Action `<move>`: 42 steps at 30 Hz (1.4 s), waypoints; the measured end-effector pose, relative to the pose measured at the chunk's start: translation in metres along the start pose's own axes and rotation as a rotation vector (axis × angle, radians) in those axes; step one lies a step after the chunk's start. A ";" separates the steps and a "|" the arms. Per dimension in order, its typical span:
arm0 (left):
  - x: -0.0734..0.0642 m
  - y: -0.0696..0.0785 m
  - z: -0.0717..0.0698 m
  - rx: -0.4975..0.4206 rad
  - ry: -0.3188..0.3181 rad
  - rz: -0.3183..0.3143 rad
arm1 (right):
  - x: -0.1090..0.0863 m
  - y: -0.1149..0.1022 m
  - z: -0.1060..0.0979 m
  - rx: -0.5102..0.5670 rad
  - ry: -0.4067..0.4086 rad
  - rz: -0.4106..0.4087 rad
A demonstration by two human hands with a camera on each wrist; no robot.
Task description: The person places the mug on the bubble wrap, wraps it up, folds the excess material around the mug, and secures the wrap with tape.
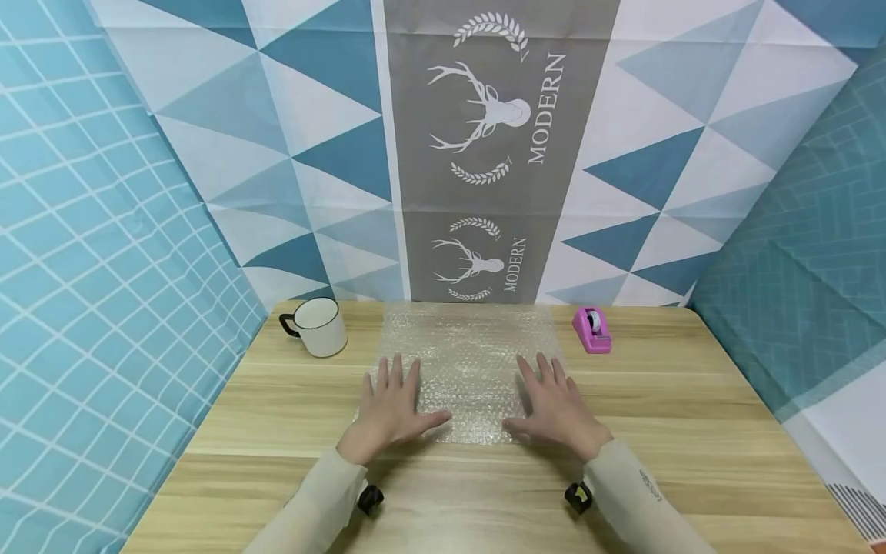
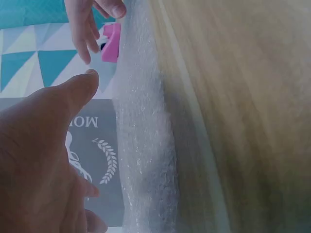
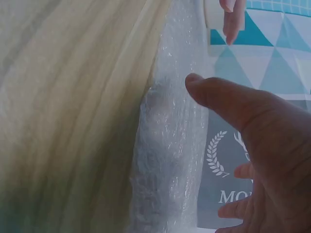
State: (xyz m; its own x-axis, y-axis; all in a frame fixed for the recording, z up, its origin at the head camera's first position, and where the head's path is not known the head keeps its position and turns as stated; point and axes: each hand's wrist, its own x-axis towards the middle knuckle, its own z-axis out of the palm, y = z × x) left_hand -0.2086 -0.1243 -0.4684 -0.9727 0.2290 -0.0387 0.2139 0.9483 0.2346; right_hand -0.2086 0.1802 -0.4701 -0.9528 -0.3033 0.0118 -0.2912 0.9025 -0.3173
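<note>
A clear sheet of bubble wrap (image 1: 471, 369) lies flat on the wooden table, its far edge against the back wall cloth. Over its near left corner my left hand (image 1: 393, 404) is held palm down, fingers spread and straight, thumb pointing inward. My right hand (image 1: 554, 404) mirrors it at the near right side, fingers extended. Both wrist views show a gap between each hand and the bubble wrap (image 2: 143, 126), with nothing in the fingers. In the right wrist view, the thumb (image 3: 218, 94) stands out above the sheet (image 3: 170, 126).
A white enamel mug (image 1: 321, 327) with a black rim and handle stands at the back left. At the back right sits a pink tape dispenser (image 1: 591, 331) with a roll in it. Patterned cloths hang behind and beside the wooden table (image 1: 692, 431).
</note>
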 end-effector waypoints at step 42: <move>0.076 0.014 -0.027 0.049 -0.146 -0.034 | 0.068 0.012 -0.027 -0.098 -0.171 -0.074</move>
State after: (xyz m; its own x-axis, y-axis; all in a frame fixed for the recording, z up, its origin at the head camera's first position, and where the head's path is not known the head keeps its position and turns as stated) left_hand -0.2818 -0.0997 -0.4421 -0.9566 0.2230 -0.1877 0.1889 0.9647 0.1833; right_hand -0.2795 0.1789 -0.4476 -0.9025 -0.4099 -0.1319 -0.3750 0.8987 -0.2273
